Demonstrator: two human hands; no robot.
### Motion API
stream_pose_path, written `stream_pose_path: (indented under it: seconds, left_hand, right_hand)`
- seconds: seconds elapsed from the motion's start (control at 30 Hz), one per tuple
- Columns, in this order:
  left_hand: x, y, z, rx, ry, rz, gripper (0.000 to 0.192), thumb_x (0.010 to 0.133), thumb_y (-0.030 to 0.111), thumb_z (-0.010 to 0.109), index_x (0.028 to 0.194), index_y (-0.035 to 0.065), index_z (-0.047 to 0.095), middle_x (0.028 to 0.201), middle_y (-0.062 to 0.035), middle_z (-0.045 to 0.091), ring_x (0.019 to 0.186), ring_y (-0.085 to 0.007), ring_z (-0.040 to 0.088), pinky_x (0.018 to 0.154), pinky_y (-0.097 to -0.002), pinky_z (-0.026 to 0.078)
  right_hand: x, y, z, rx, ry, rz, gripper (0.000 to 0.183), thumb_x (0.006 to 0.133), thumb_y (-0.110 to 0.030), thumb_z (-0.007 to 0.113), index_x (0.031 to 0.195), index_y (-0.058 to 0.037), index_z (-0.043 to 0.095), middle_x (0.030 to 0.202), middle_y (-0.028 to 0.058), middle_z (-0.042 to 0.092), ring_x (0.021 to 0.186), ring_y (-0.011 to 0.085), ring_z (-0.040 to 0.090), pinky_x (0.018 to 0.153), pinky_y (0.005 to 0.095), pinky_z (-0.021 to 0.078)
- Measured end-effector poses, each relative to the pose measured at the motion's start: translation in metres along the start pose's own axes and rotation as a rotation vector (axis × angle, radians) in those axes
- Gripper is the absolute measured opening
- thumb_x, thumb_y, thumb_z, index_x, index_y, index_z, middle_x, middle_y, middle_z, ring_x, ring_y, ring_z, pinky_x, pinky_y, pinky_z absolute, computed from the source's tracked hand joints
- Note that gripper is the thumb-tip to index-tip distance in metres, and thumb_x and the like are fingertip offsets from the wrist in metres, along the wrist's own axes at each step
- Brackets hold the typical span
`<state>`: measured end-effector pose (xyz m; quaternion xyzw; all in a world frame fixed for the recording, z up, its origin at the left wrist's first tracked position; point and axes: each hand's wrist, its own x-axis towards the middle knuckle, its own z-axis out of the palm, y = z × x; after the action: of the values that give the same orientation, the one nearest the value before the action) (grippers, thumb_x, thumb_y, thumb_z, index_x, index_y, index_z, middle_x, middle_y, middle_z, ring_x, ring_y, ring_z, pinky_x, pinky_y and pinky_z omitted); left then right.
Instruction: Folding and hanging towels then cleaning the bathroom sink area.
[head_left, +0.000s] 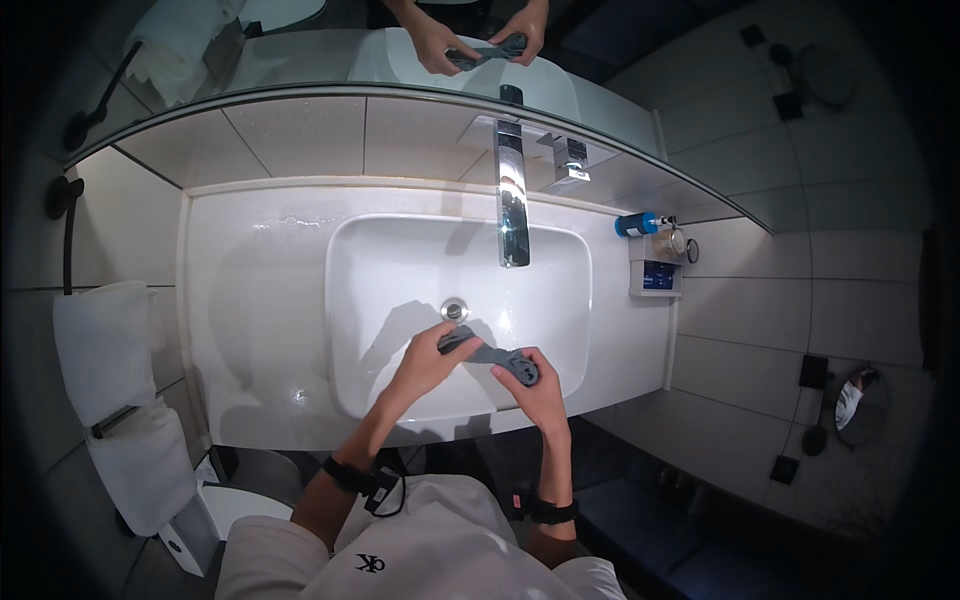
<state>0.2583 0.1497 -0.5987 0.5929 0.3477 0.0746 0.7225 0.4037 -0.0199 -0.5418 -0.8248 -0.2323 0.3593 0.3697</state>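
Note:
A grey cloth (486, 354), bunched and twisted, stretches between my two hands over the front part of a white washbasin (553, 289). My left hand (433, 358) grips its left end, close to the round metal drain (454, 310). At the other end, my right hand (534, 390) holds a rolled-up bulge of the fabric, lower and nearer the basin's front rim. The chrome tap (513, 195) reaches out over the basin from the back wall, beyond both hands. No stream of water shows beneath its spout.
A mirror (300, 60) spans the back wall. To the right, a blue pump bottle (635, 225) and a jar (667, 244) stand by a small white organizer (655, 292). White towels (105, 352) hang at the left. Wet spots mark the white countertop (255, 315).

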Motion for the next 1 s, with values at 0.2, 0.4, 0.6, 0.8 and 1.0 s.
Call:
stream_pose_path:
  seconds: [0.2,0.4,0.6,0.8,1.0]
  left_hand:
    - [-0.004,0.009,-0.026,0.06,-0.057,0.103,0.025,0.098,0.021,0.079,0.103,0.0007,0.065,0.086,-0.0045,0.068,0.079,-0.007,0.058,0.069,-0.0248,0.048]
    - [-0.009,-0.037,-0.01,-0.098,0.066,0.002,0.024,0.096,0.015,0.081,0.104,0.0015,0.061,0.09,-0.004,0.07,0.084,-0.0079,0.061,0.072,-0.0255,0.051]
    - [-0.003,-0.078,0.003,-0.274,0.185,-0.079,0.024,0.099,0.014,0.078,0.111,0.0017,0.061,0.101,-0.0047,0.073,0.094,-0.0117,0.07,0.081,-0.0276,0.06]
    - [0.024,-0.076,0.029,-0.38,0.181,-0.173,0.025,0.1,0.009,0.074,0.122,0.0024,0.065,0.113,-0.0038,0.072,0.101,-0.0107,0.069,0.088,-0.0271,0.058]
    - [0.05,-0.057,0.062,0.101,0.419,0.095,0.02,0.095,0.001,0.076,0.112,0.0025,0.066,0.11,-0.0042,0.071,0.093,-0.0096,0.064,0.084,-0.0264,0.052]
  right_hand:
    - [0.0,0.007,-0.004,0.15,0.046,-0.043,0.036,0.09,-0.023,0.088,0.107,-0.0012,0.064,0.092,0.0001,0.064,0.085,0.0081,0.055,0.074,0.0262,0.0479]
    - [0.014,0.039,0.019,0.139,0.009,-0.025,0.031,0.092,-0.015,0.085,0.107,-0.0054,0.06,0.093,-0.0023,0.06,0.083,0.0067,0.052,0.073,0.0246,0.0445]
    - [0.034,0.04,0.034,0.244,-0.054,-0.157,0.038,0.09,-0.017,0.085,0.113,-0.0011,0.059,0.098,0.0088,0.063,0.088,0.018,0.061,0.077,0.0323,0.0511]
    - [0.061,0.05,0.006,0.248,-0.239,-0.031,0.019,0.091,-0.008,0.081,0.099,-0.0001,0.066,0.094,0.0105,0.064,0.078,0.0213,0.066,0.072,0.0334,0.0526]
    - [0.089,0.097,-0.037,-0.011,-0.224,-0.089,0.022,0.091,-0.01,0.082,0.088,0.0003,0.063,0.077,0.0086,0.058,0.065,0.0186,0.05,0.061,0.0332,0.0447]
